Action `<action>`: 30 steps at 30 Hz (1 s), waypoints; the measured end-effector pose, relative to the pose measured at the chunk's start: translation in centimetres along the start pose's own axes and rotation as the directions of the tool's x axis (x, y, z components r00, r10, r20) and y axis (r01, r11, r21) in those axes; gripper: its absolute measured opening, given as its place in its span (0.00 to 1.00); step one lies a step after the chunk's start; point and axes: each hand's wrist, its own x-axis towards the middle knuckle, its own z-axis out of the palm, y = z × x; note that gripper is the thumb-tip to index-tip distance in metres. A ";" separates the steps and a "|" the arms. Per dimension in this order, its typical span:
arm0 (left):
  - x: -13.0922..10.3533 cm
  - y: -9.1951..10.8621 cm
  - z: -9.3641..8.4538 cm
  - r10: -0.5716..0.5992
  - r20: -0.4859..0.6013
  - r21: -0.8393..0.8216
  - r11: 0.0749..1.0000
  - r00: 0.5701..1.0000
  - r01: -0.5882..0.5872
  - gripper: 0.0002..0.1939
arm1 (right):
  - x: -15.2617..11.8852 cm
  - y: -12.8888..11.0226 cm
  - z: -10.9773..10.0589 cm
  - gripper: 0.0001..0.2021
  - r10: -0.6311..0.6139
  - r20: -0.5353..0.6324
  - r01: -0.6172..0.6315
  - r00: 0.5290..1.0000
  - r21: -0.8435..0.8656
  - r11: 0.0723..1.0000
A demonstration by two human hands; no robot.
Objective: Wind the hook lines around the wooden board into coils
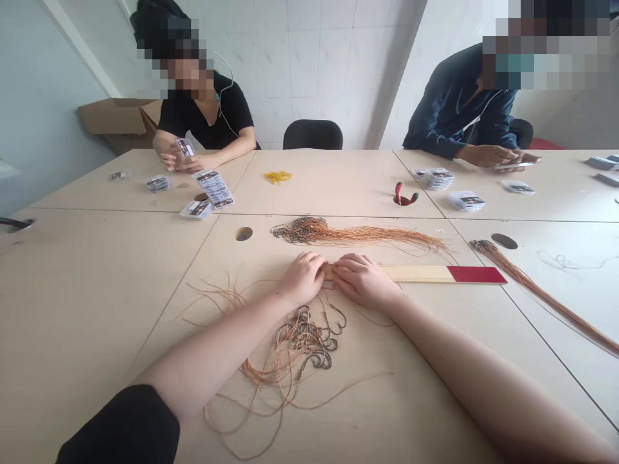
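A flat wooden strip (416,274) with a red right end lies across the table, and both hands are at its left end. My left hand (304,278) is closed on that end, thumb and fingers pressed together. Just right of it, my right hand (363,281) is closed over the strip too. Some thin orange line shows below the fingers; what else they pinch is hidden. Nearer me lies a loose heap of dark hooks (309,338) with orange cords (256,374). Behind the strip rests a long bundle of orange cords (377,235) with hooks at its left.
Another corded bundle (536,290) lies at the right. Farther back are yellow bands (278,176), red-handled pliers (405,198) in a table hole, and stacks of small boxes (213,188). Two people sit across the table, each handling a small item.
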 end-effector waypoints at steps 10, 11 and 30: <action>0.1 0.4 -0.3 -0.019 -0.034 -0.042 0.999 0.999 0.017 0.08 | -0.1 0.1 0.2 0.10 -0.007 -0.059 0.008 0.998 0.023 1.000; 0.1 0.5 -0.4 -0.018 -0.042 -0.045 0.999 0.999 0.017 0.07 | -0.1 0.1 0.2 0.10 -0.005 -0.074 0.007 0.997 0.025 1.000; 0.2 0.6 -0.4 0.047 -0.113 0.003 0.999 0.992 -0.047 0.18 | -0.2 0.3 0.3 0.16 0.053 -0.152 -0.049 0.987 0.033 0.998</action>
